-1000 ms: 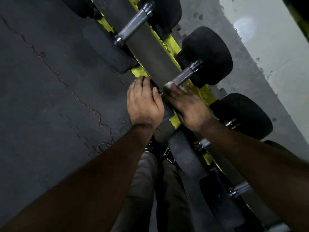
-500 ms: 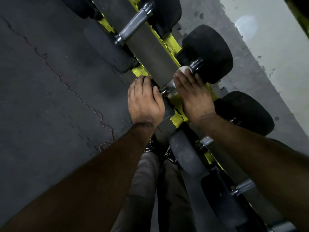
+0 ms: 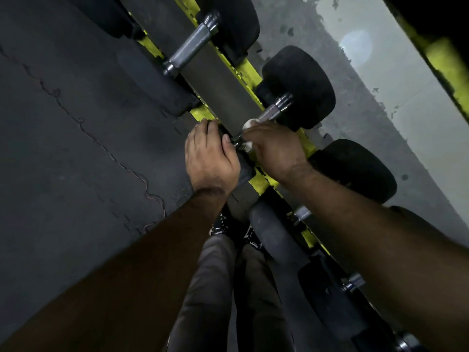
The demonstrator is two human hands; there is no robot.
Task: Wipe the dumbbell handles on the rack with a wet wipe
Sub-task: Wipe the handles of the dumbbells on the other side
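Dark rubber flooring (image 3: 76, 161), scuffed and crossed by a thin wandering crack, filled the left of the view, and a yellow dumbbell rack (image 3: 250, 68) ran diagonally across it from the top toward the lower right. Near the middle of the rack lay the dumbbell (image 3: 299, 87) being cleaned, its knurled steel handle (image 3: 272, 113) bridging the two yellow rails and its black round head resting on the far side. A white wet wipe (image 3: 250, 122) was wrapped against the near part of that handle, showing as a pale fold above the knuckles and another scrap below them. The right hand (image 3: 275, 151) held a closed grip round the wipe and the handle together, fingers curled over the bar. The left hand (image 3: 209, 158) lay just beside it, fingers bent over the near black head of the same dumbbell, thumb close to the steel collar; whether it squeezed or merely rested could not be told. Farther up the rack another dumbbell handle (image 3: 191, 48) lay bare between its black heads, and more dumbbells (image 3: 355, 168) sat lower down the rails, partly hidden by the right forearm. Grey trousers (image 3: 220, 288) and laced shoes (image 3: 219, 226) showed below the arms. Beyond the rack a stained pale wall (image 3: 396, 102) caught a soft spot of light.
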